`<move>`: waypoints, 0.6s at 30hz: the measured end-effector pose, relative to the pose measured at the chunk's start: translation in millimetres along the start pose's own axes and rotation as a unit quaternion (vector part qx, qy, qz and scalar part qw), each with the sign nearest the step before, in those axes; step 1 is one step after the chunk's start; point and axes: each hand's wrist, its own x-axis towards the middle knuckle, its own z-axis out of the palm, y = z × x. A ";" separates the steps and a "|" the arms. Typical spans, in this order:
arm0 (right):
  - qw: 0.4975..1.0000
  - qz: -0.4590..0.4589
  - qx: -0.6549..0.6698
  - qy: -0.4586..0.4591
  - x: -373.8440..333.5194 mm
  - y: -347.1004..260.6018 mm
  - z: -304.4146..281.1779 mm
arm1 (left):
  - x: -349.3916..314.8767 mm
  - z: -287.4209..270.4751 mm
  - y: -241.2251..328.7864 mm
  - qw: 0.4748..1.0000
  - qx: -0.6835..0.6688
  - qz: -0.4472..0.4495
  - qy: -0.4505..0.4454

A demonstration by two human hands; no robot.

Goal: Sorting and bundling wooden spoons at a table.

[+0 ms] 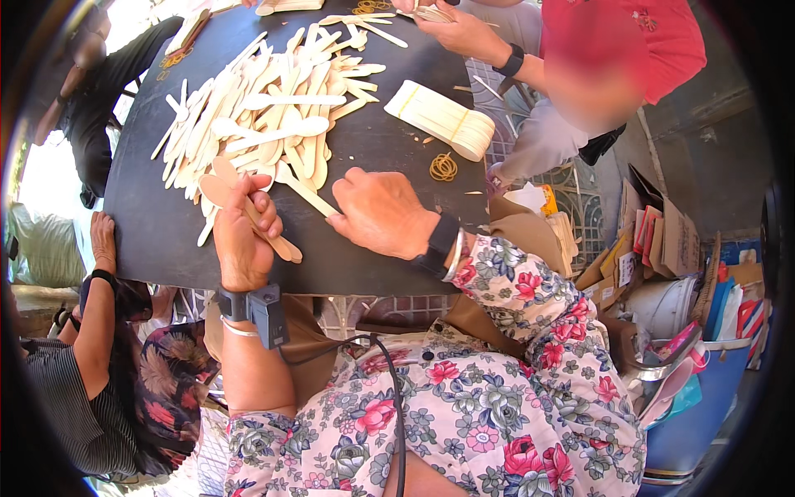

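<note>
A large heap of loose wooden spoons [273, 103] lies on the dark round table [397, 248], crossing one another at all angles. My left hand [248, 232] is closed around a few wooden spoons [217, 189], their rounded heads up and the handles sticking out below the fingers. To its right, my right hand [383, 214] is closed, thumb and finger pinching the handle end of one wooden spoon [308, 194]. That spoon slants down from the heap's near edge; its head is partly hidden among the others.
A rubber-banded bundle of wooden spoons [443, 120] lies right of the heap, with rubber bands [443, 167] below it. Across the table, a person in red [497, 45] handles more sticks. Another person's hand [103, 240] rests on the left edge. Cardboard [662, 232] stands at right.
</note>
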 end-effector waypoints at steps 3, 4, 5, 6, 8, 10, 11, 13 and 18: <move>0.998 -0.006 -0.059 -0.014 7.3 -8.4 9.7 | 0.8 -0.5 -1.3 1.000 -0.005 -0.008 0.014; 0.995 -0.012 -0.097 -0.030 7.9 -9.9 11.1 | 0.0 -4.0 -0.8 1.000 -0.011 -0.014 0.006; 0.990 -0.019 -0.134 -0.046 8.4 -11.4 12.0 | -1.3 -6.4 0.5 1.000 -0.012 -0.011 0.008; 0.990 -0.023 -0.134 -0.046 8.2 -12.4 11.8 | -2.6 -8.4 1.2 1.000 -0.009 -0.009 0.012; 0.984 -0.043 -0.168 -0.032 3.9 -10.6 5.9 | -5.0 -6.8 1.7 1.000 -0.008 -0.013 0.012; 0.989 -0.047 -0.141 -0.011 0.7 -6.9 1.3 | -6.1 -3.0 0.5 1.000 -0.005 -0.012 0.017; 0.992 -0.048 -0.112 0.012 -1.3 -4.1 -1.3 | -6.6 0.3 -0.6 1.000 0.002 -0.012 0.020; 0.992 -0.050 -0.113 0.008 -5.8 1.5 -6.9 | -9.0 7.4 -3.0 0.999 0.012 -0.011 0.028; 0.997 -0.043 0.047 0.034 -10.4 -3.8 -9.9 | -15.4 26.5 -20.5 0.999 0.015 -0.004 0.037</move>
